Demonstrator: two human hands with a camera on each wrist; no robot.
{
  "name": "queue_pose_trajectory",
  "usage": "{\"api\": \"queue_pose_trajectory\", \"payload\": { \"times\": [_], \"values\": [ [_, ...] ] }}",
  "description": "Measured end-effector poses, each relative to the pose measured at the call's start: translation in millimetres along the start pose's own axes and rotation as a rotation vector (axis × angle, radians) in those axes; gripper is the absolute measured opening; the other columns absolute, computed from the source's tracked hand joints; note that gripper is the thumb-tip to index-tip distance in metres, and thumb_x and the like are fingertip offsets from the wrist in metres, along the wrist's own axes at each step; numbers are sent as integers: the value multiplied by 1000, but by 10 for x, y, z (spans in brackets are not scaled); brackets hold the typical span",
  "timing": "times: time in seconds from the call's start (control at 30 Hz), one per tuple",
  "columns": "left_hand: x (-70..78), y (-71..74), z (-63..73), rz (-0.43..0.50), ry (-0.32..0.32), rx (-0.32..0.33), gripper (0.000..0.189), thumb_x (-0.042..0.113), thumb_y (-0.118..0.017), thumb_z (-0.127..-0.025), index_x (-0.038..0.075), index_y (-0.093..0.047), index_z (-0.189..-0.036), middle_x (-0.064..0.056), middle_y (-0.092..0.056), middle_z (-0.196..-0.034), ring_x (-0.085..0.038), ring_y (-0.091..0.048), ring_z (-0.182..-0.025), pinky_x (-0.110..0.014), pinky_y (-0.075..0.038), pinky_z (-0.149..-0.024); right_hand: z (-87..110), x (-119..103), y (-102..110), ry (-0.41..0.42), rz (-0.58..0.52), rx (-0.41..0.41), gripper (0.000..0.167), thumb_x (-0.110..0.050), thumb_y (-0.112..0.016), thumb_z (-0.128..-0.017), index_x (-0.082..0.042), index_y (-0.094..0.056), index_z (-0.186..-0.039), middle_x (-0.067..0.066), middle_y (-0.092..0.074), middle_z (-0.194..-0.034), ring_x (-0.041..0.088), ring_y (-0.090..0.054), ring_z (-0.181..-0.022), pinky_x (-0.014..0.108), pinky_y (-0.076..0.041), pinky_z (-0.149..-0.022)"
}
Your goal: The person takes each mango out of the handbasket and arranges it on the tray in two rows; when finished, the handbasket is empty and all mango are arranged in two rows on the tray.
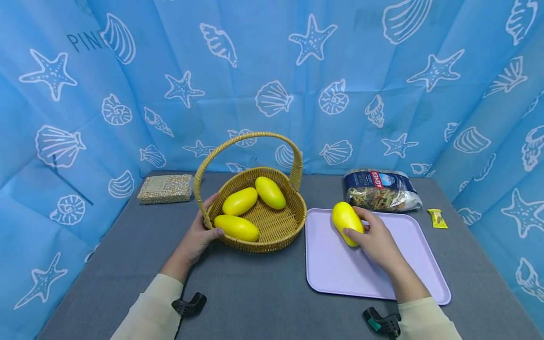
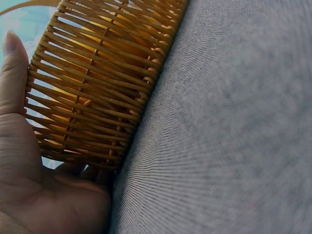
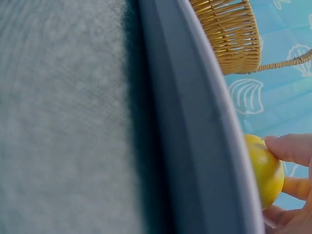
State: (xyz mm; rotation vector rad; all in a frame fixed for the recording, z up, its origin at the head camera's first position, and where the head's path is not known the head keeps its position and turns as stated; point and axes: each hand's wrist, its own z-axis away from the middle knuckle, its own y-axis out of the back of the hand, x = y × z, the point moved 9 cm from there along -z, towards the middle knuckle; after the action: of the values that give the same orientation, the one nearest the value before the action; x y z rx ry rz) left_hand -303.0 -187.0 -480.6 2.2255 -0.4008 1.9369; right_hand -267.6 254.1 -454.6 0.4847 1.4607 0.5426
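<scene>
A wicker basket (image 1: 272,226) with a tall arched handle stands on the table, and three yellow mangoes lie inside, one of them (image 1: 236,228) near the left rim. My left hand (image 1: 199,236) holds the basket's left side, its thumb at the rim; in the left wrist view the thumb (image 2: 13,73) lies against the weave and the other fingers are partly hidden. Over the lilac tray (image 1: 340,274), my right hand (image 1: 378,238) grips another yellow mango (image 1: 346,222) between thumb and fingers. The right wrist view shows this mango (image 3: 265,170) partly behind the tray's edge.
A bag of pale beans or grains (image 1: 165,189) lies left of the basket. Behind the tray sits a pasta bag (image 1: 382,191), with a small yellow packet (image 1: 437,218) to its right. A blue shell-print curtain (image 1: 272,61) borders the grey table (image 1: 255,293).
</scene>
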Motion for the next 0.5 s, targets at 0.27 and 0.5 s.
{"api": "queue_pose_trajectory", "payload": {
  "times": [0.27, 0.5],
  "values": [
    [14, -7, -14, 0, -5, -3, 101, 14, -85, -98, 21, -21, -176, -12, -20, -177, -36, -28, -153, -27, -43, -110, -1, 14, -14, -25, -9, -16, 79, -27, -75, -106, 3, -34, -166, 33, -41, -160, 55, -47, -137, 69, -44, -106],
    [12, -2, -15, -8, 3, 6, 101, 15, -86, -98, 22, -22, -176, -10, -19, -178, -36, -26, -155, -27, -41, -111, 6, 10, 3, -15, -23, 0, 79, -30, -74, -106, 2, -34, -167, 33, -42, -160, 53, -49, -135, 67, -46, -105]
  ]
}}
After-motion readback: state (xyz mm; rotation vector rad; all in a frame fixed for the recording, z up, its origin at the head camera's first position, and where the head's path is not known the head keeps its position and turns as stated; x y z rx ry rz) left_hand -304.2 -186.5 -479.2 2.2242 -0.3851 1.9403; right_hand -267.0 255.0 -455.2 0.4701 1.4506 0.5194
